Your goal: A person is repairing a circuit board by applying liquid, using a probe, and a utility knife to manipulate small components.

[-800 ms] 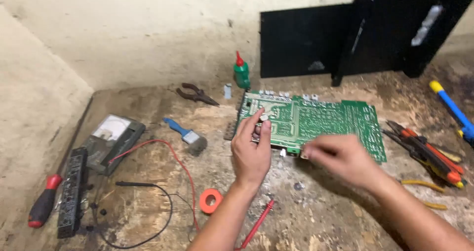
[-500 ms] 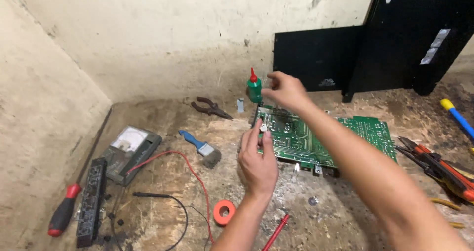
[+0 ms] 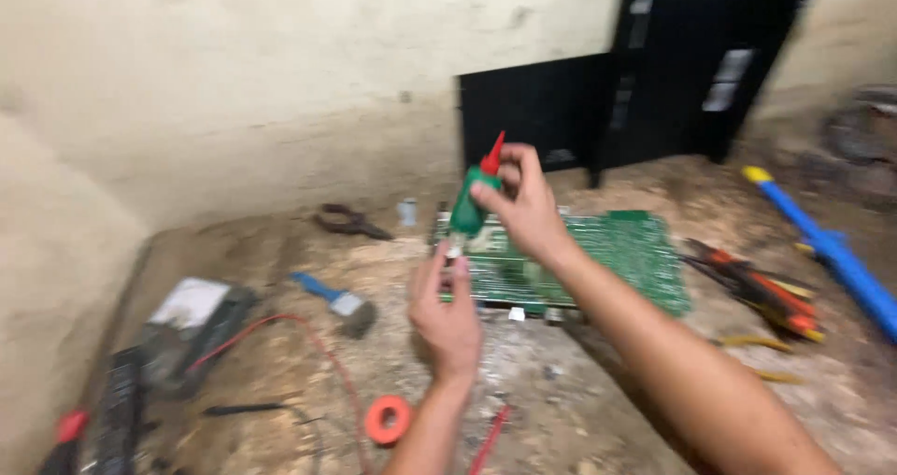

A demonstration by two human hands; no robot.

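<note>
Left hand (image 3: 450,314) fingers up, pinching the near edge of the green circuit board (image 3: 598,260) on the surface. Right hand (image 3: 523,204) grip clenched around green bottle (image 3: 467,209), red nozzle up, lifted above board. Contents not visible.

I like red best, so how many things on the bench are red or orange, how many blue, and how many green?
Red or orange: 3 – tape roll, screwdriver handle, red wire
Blue: 2 – brush, long blue tool
Green: 2 – bottle in the right hand, circuit board
Total: 7
</note>
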